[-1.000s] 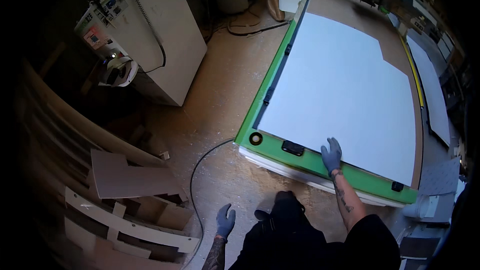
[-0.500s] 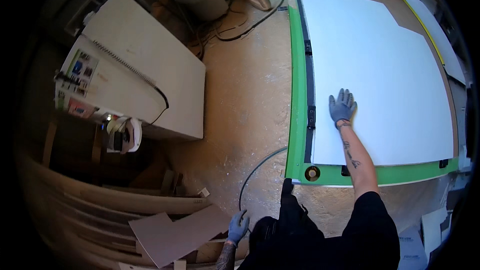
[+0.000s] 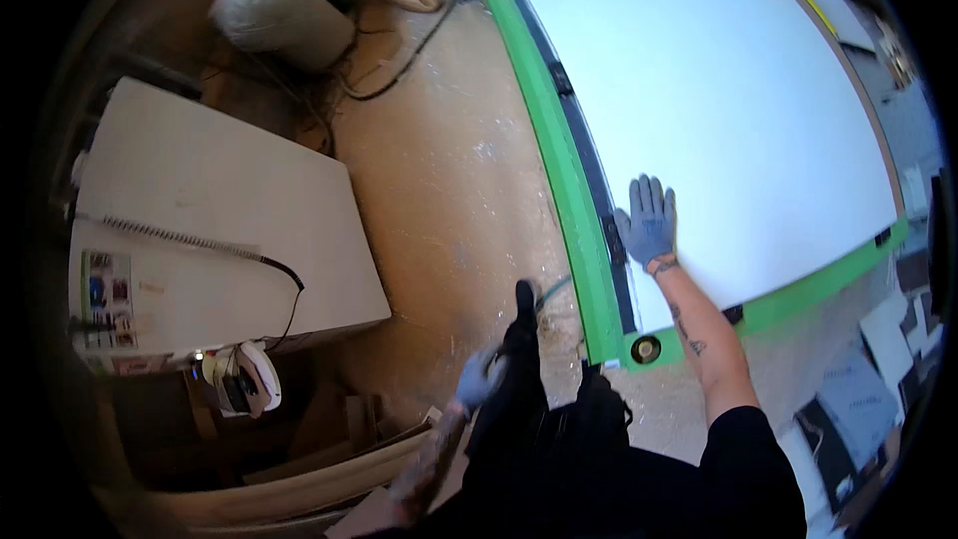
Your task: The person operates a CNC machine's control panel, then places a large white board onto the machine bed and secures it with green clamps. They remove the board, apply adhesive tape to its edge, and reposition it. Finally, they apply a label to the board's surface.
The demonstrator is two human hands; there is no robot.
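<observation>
Far left there's a big white cabinet (image 3: 215, 230) with a flat matte top, a coiled cable running across it, and a small white handheld gadget (image 3: 244, 384) hanging off its lower corner; above that sits a pale wrapped drum (image 3: 279, 5) with black hoses tangled round it; the floor (image 3: 454, 180) between is dusty tan concrete, scuffed and speckled.

Left hand (image 3: 479, 379), in a blue-grey glove, is down low by the dark trouser leg; fingers look curled, but whether it's clamped on anything I can't tell, it's half hidden.

Then the green-edged machine table (image 3: 559, 170), with a dark rail along its inner side and a round fitting at the near corner; lying flat on it is the large white sheet panel (image 3: 728, 110), smooth and glare-bright, 1 corner notched at the far end.

Right hand (image 3: 649, 225), same glove, lies palm down on the panel near its left edge, fingers spread apart, gripping nothing.

My guess: that panel is stiff but heavy and awkward for 1 person, slick on the face; grab it at the edges, 2 hands wide apart, and watch the corners; they'll chip.
</observation>
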